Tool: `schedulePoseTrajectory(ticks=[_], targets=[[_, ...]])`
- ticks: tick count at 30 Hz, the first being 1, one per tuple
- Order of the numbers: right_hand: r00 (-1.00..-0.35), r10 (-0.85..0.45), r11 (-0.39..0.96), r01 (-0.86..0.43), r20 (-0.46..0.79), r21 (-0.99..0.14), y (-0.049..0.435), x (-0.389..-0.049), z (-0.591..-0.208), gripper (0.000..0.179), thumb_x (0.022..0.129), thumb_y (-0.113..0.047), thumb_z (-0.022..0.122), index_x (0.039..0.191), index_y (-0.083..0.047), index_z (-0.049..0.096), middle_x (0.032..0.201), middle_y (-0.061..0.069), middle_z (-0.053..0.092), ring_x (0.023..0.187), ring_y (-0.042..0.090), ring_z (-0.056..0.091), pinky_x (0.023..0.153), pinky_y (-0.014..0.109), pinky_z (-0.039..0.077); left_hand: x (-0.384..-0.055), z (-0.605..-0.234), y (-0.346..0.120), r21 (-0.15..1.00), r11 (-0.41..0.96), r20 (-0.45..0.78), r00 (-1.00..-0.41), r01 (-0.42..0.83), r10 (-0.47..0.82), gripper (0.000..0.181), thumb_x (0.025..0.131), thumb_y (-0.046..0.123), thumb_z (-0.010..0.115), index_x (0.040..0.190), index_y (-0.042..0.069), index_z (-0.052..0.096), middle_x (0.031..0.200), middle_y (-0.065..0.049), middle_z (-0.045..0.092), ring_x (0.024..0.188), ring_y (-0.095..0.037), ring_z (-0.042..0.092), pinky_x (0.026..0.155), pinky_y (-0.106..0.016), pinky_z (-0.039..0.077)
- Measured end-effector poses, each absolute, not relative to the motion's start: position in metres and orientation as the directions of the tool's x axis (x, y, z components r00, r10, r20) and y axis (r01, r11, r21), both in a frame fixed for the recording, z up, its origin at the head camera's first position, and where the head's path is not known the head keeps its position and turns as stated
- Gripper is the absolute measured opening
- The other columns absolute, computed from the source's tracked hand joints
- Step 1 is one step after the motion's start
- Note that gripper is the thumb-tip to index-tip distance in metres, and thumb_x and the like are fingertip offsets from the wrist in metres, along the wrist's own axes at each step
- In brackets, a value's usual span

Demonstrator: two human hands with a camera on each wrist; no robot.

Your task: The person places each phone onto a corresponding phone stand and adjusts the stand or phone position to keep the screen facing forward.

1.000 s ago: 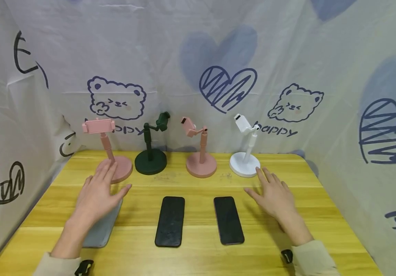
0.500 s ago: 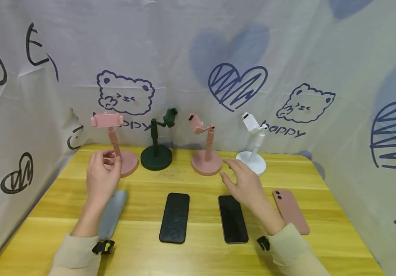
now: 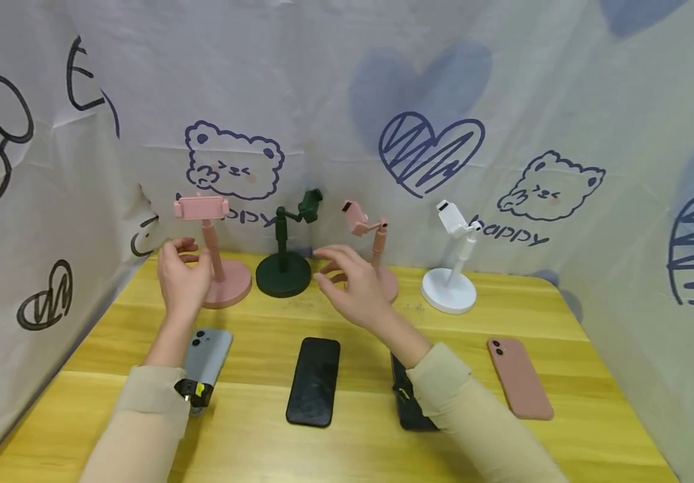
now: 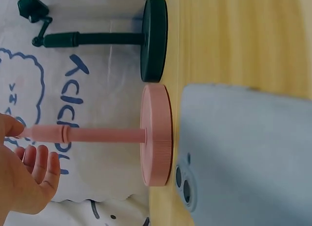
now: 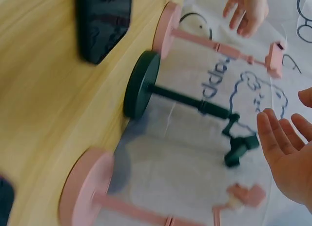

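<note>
My left hand [image 3: 184, 278] hovers with loosely bent fingers beside the post of the left pink phone stand [image 3: 229, 282]. In the right wrist view a gap shows between that left hand [image 5: 246, 11] and the stand. My right hand [image 3: 353, 285] is raised, fingers bent and holding nothing, between the dark green phone stand [image 3: 283, 275] and the second pink phone stand [image 3: 387, 285], whose base it partly covers. Below my left wrist lies a pale blue phone [image 3: 211, 352], camera side up. My right forearm and cuff partly hide a black phone [image 3: 410, 406].
A white phone stand [image 3: 448, 292] stands at the right end of the back row. Another black phone [image 3: 313, 382] lies screen up mid-table, and a pink phone [image 3: 519, 379] lies camera side up at right. A printed cloth [image 3: 323, 87] hangs behind the wooden table [image 3: 250, 436].
From above the pale blue phone, my left hand has risen to beside the left pink stand's post. My right hand has swept left from the white stand, uncovering the pink phone.
</note>
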State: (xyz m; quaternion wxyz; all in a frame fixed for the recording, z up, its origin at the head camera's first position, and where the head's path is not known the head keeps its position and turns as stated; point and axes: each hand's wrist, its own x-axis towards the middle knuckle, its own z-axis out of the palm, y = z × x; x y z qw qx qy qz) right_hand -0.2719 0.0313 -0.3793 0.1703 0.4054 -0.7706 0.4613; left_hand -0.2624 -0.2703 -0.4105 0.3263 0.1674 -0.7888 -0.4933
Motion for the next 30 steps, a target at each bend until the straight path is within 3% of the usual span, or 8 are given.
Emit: schedulePoseTrajectory(ticks=[9, 12, 18, 24, 30], targets=[[-0.785, -0.455, 0.208, -0.553, 0.421, -0.806, -0.038, -0.295, -0.359, 0.031, 0.104, -0.016, 0.066, 0.134, -0.010, 0.066, 0.128, 0.005, 0.067, 0.112, 0.017, 0.068, 0.095, 0.024, 0.056, -0.288, -0.412, -0.287, 0.919, 0.391, 0.280, -0.767, 0.041, -0.578, 0.048, 0.099, 0.021, 0.063, 0.139, -0.002, 0.049, 0.139, -0.018, 0.053, 0.126, -0.031, 0.057, 0.110, -0.042, 0.046], [-0.815, -0.435, 0.203, -0.502, 0.382, -0.841, -0.062, -0.306, -0.355, 0.031, 0.104, -0.019, 0.066, 0.134, -0.010, 0.068, 0.125, 0.003, 0.070, 0.109, 0.015, 0.067, 0.089, 0.023, 0.056, -0.295, -0.412, -0.290, 0.915, 0.402, 0.283, -0.774, 0.041, -0.566, 0.051, 0.100, 0.025, 0.064, 0.140, -0.002, 0.048, 0.138, -0.018, 0.054, 0.127, -0.030, 0.057, 0.109, -0.043, 0.047], [-0.873, -0.391, 0.223, -0.398, 0.293, -0.890, -0.097, -0.326, -0.349, 0.037, 0.105, -0.024, 0.065, 0.140, -0.011, 0.065, 0.125, 0.002, 0.072, 0.103, 0.011, 0.068, 0.083, 0.021, 0.057, -0.308, -0.411, -0.292, 0.886, 0.451, 0.361, -0.773, 0.109, -0.522, 0.042, 0.099, 0.014, 0.064, 0.136, -0.001, 0.051, 0.130, -0.020, 0.059, 0.119, -0.031, 0.060, 0.104, -0.044, 0.051], [-0.886, -0.406, 0.187, -0.322, 0.226, -0.928, -0.120, -0.339, -0.345, 0.045, 0.107, -0.025, 0.062, 0.150, -0.015, 0.058, 0.135, 0.005, 0.069, 0.101, 0.016, 0.073, 0.090, 0.026, 0.059, -0.315, -0.413, -0.290, 0.882, 0.445, 0.394, -0.764, 0.156, -0.512, 0.037, 0.100, 0.011, 0.066, 0.133, 0.000, 0.053, 0.125, -0.020, 0.061, 0.115, -0.030, 0.061, 0.106, -0.047, 0.050], [-0.866, -0.455, 0.053, -0.258, 0.206, -0.965, -0.133, -0.339, -0.346, 0.045, 0.108, -0.013, 0.058, 0.153, -0.012, 0.054, 0.140, 0.009, 0.066, 0.110, 0.020, 0.073, 0.091, 0.024, 0.059, -0.315, -0.412, -0.288, 0.910, 0.389, 0.350, -0.769, 0.143, -0.535, 0.034, 0.102, 0.008, 0.066, 0.133, -0.001, 0.055, 0.125, -0.018, 0.067, 0.112, -0.023, 0.066, 0.102, -0.033, 0.055]])
